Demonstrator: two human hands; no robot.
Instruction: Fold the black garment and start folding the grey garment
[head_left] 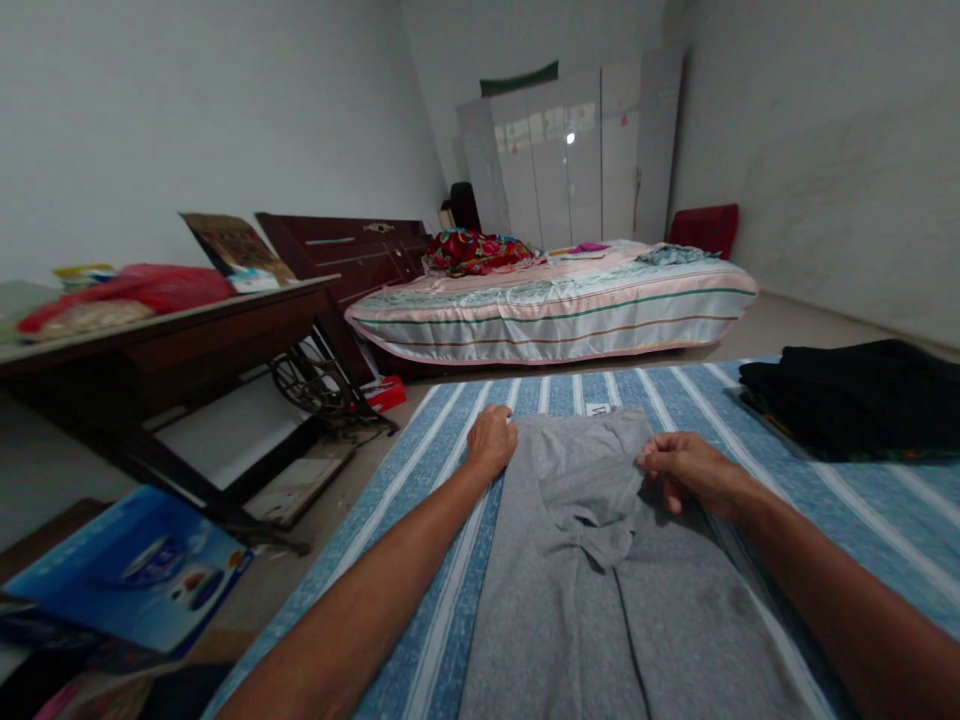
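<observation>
A pair of grey pants (570,600) lies stretched out on a blue and white striped sheet (442,470), legs toward me and waist away. Fabric is bunched below the waist, near the crotch. My left hand (492,441) is closed on the far left corner of the waist. On the opposite side, my right hand (690,470) pinches the edge of the pants between thumb and fingers, slightly nearer to me than the waist. A small white tag (598,409) shows just past the waist.
Folded black clothes (855,400) are stacked at the right. Farther off stands a bed (555,320) with a red floral cloth (480,252). To my left are a sewing machine table (172,330) and a blue box (142,570). A wardrobe (555,160) lines the back.
</observation>
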